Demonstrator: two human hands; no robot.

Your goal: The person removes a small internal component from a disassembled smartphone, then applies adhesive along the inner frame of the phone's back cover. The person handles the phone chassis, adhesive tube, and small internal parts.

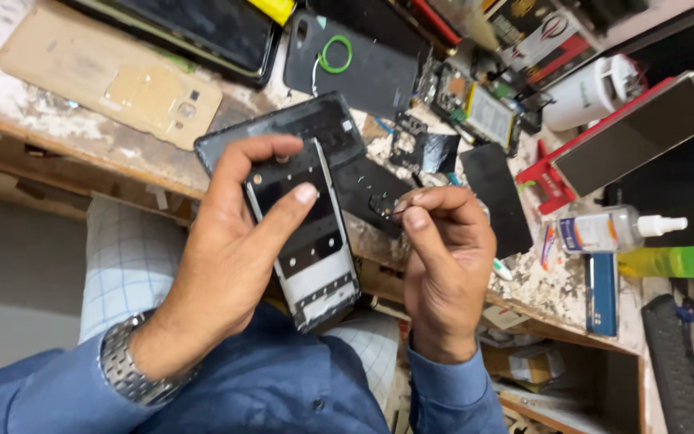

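My left hand [226,249] grips an opened phone body [315,253] with its back cover off, black and silver inner frame facing up; thumb and forefinger rest across its upper half. My right hand [443,257] sits just right of it, fingers pinched shut on a small dark part [382,205] near the phone's upper right edge. A metal watch [126,374] is on my left wrist. Both hands hover over the front edge of a worn workbench [82,128].
On the bench lie a gold phone back cover [106,76], a dark phone back with a green ring [355,60], black panels [496,197], a battery [490,116], a red-edged screen [628,133], a clear spray bottle [612,231], a green bottle [676,261] and a white roll [592,92].
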